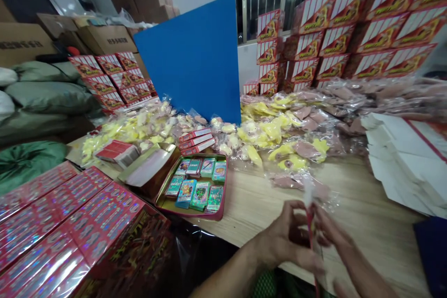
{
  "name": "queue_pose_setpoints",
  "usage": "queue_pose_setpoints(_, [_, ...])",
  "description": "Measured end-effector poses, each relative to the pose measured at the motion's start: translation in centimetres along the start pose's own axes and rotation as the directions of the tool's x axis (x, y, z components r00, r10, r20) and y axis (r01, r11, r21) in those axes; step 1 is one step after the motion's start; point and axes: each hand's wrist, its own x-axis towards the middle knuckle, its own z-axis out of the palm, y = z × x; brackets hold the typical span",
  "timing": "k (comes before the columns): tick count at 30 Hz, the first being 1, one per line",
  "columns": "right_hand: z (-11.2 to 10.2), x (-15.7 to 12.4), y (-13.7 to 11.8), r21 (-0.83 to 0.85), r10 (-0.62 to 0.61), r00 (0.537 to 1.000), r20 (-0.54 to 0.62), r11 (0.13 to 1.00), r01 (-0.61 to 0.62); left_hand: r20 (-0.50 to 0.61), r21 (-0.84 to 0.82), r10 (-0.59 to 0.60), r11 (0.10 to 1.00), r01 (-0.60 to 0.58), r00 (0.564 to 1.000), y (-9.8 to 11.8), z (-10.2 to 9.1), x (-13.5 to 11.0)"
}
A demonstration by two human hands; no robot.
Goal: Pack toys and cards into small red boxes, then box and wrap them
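- Head view: left hand [286,237] half closed, fingers curled in on a thin red strip [310,237] that hangs down between the hands.
- Right hand [337,237] partly open, fingers close by the strip; grip unclear. Clear bag [309,195] stands up at the strip's top.
- Wooden table [363,228] ahead: bagged pink and yellow pieces [279,135] heaped within reach; open tin of cards [223,181] to the left.

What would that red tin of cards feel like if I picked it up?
The tin is probably stiff and fairly light, since it looks like shallow sheet metal. The card packs inside seem to lie loose, so they would likely slide if it tilted. Its low rim would probably hold them back only a little.
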Motion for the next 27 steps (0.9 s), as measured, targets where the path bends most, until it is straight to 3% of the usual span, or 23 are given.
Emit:
queue_pose_setpoints(2, [-1.4,0.6,0.3,0.03,0.057,0.998,-0.018,0.998,-0.056,0.166,0.04,-0.046,0.998,0.04,0.985,-0.4,0.2,-0.4])
queue_pose_setpoints(3, [-2.1,0.8,0.4,0.051,0.059,0.998,-0.004,0.997,-0.059,0.195,0.037,-0.048,0.998,0.042,0.98,-0.3,0.4,-0.7])
queue_pose_setpoints(6, [-3.6,1.1,0.7,0.152,0.112,0.992,0.05,0.981,-0.118,0.06,-0.039,-0.027,0.999,0.03,0.998,0.9,1.1,-1.3])
queue_pose_setpoints(8, [-3.9,1.0,1.0,0.243,0.274,0.961,0.027,0.931,-0.272,-0.069,-0.041,-0.026,0.999,0.023,0.997,2.1,1.3,-1.5])
queue_pose_setpoints(10, [-3.8,0.9,1.1,0.399,0.432,0.897,0.092,0.81,-0.431,-0.146,0.0,-0.011,1.0,0.011,0.989,3.0,1.4,-1.4])
queue_pose_setpoints(12, [-3.1,1.0,1.2,0.576,0.481,0.841,0.248,0.624,-0.527,-0.177,0.042,-0.016,0.999,0.024,0.984,3.1,1.7,-1.2])
queue_pose_setpoints(15, [-1.4,1.2,1.3,0.775,0.537,0.78,0.321,0.324,-0.542,-0.254,0.074,-0.038,0.996,0.059,0.966,1.9,2.4,-0.6])
queue_pose_setpoints(18, [0.5,0.8,1.8,0.837,0.639,0.704,0.311,0.167,-0.521,-0.377,0.08,-0.012,0.996,0.045,0.926,0.0,2.7,-0.1])
queue_pose_setpoints(21, [1.8,-0.2,2.6,0.857,0.657,0.696,0.29,0.145,-0.494,-0.436,0.105,0.015,0.994,0.034,0.9,-2.1,2.3,-0.1])
queue_pose_setpoints(23, [2.2,-1.1,3.0,0.854,0.668,0.7,0.251,0.187,-0.485,-0.488,0.187,0.094,0.982,-0.001,0.868,-3.3,1.8,-0.5])
queue_pose_setpoints(27, [2.3,-2.7,3.2,0.715,0.604,0.776,0.182,0.46,-0.526,-0.541,0.472,0.305,0.882,-0.017,0.784,-5.0,1.0,-2.0])
